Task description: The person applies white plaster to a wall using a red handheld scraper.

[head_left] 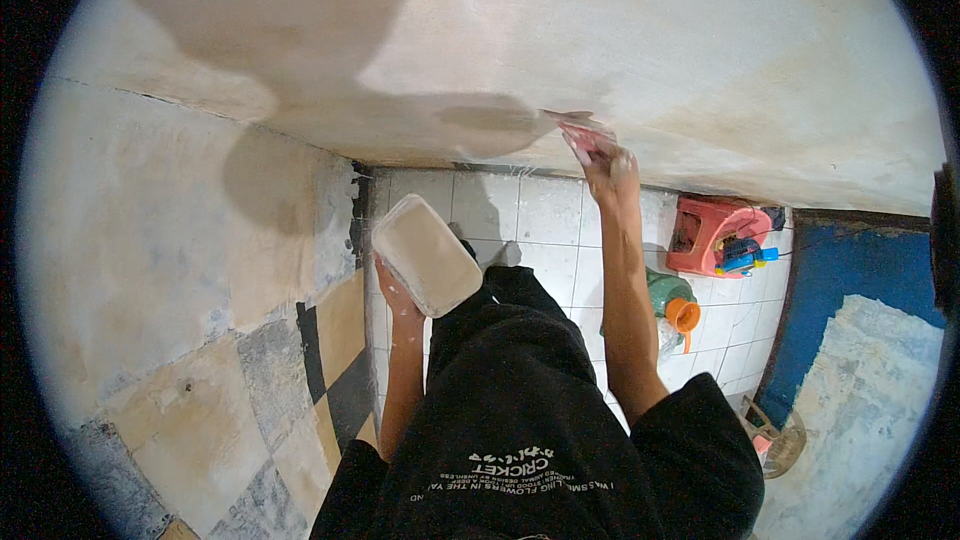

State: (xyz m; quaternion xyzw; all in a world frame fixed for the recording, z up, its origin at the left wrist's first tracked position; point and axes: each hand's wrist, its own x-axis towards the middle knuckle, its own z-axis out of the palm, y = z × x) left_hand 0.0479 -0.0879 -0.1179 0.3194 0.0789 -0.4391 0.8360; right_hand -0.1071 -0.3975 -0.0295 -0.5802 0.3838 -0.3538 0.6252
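Observation:
My left hand (398,292) grips a white rectangular plastic tub (428,252) from its left side. Its inside looks pale beige; whether that is a filling or the bare bottom, I cannot tell. My right hand (610,162) is raised to the wall (680,50) ahead, its fingers closed around a flat reddish scraper (585,130). The scraper's thin dark edge lies at the wall surface. Around it the wall is whitish with beige patches, and a darker smear shows just left of the edge. Pale smudges mark both hands.
On the white tiled floor (548,208) at right stand a pink plastic stool (690,235) with a blue object on it, and a green container (668,288) with an orange top. A blue door-like panel (820,270) is farther right. A patchy side wall (200,270) bounds the left.

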